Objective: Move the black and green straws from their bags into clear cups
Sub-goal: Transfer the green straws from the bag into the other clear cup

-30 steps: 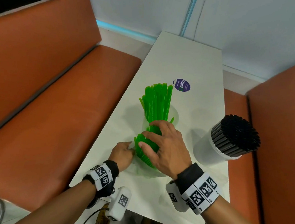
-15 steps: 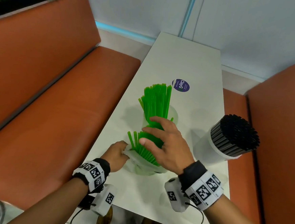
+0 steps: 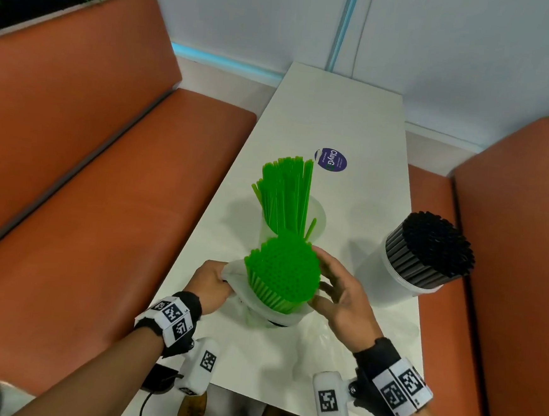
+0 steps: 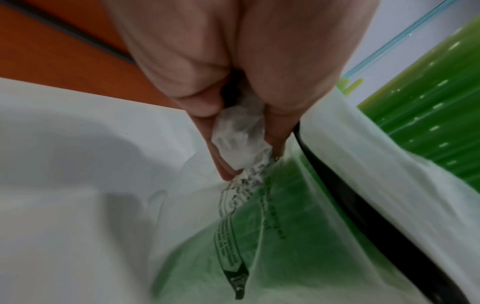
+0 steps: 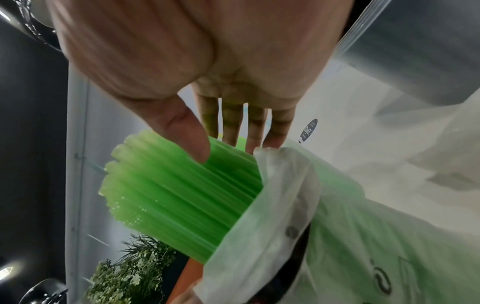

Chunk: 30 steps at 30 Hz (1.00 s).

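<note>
A thick bundle of green straws [image 3: 283, 271] stands up out of a translucent bag [image 3: 268, 309] near the table's front edge. My left hand [image 3: 210, 281] pinches a bunched fold of the bag [image 4: 240, 142] at its left side. My right hand [image 3: 338, 295] is beside the bundle on the right, fingers straight and spread, the thumb [image 5: 187, 135] lying against the green straws [image 5: 182, 191]. Behind the bundle a clear cup [image 3: 315, 217] holds more green straws [image 3: 286, 192]. At the right, a clear cup [image 3: 389, 276] is packed with black straws [image 3: 434, 246].
The white table [image 3: 365, 123] is narrow, with orange bench seats [image 3: 103, 194] on both sides. A round purple sticker [image 3: 331, 159] lies beyond the cups. A white wall closes the far end.
The bagged green bundle has been tipped up from lying flat to standing with its ends toward me. My right hand has come off the top of the straws and opened beside them.
</note>
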Motion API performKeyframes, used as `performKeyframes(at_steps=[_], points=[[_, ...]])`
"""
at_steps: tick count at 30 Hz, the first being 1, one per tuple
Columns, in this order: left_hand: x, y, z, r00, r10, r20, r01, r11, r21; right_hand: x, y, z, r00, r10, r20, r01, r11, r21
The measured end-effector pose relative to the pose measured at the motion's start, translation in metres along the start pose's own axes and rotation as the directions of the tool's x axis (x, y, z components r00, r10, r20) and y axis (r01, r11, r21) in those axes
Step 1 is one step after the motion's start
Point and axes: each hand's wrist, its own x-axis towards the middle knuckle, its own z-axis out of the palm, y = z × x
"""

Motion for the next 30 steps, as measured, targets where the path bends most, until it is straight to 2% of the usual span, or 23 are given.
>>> performKeyframes(at_steps=[7,14,21,25,30], points=[[0.005,-0.001,-0.007,1.000,0.008,0.006,-0.008,1.000,-0.009,0.022,0.001,0.000,0.998,0.025,0.061,-0.018,0.992,-0.124],[0.001,-0.007,-0.015,0.999,-0.024,-0.026,0.023,0.999,-0.043,0.031,0.008,0.009,0.990,-0.062,-0.129,0.046,0.991,-0.125],[-0.002,-0.014,-0.022,1.000,-0.030,-0.006,0.030,0.994,-0.103,0.026,-0.004,0.016,0.946,-0.270,-0.178,0.233,0.951,-0.202],[-0.001,-0.020,-0.024,1.000,-0.018,-0.003,0.017,0.997,-0.075,0.027,-0.011,0.013,0.967,-0.207,-0.150,0.181,0.969,-0.171],[0.001,-0.020,-0.026,1.000,-0.019,-0.001,0.019,0.996,-0.089,0.026,-0.020,0.014,0.960,-0.188,-0.209,0.181,0.982,-0.053]])
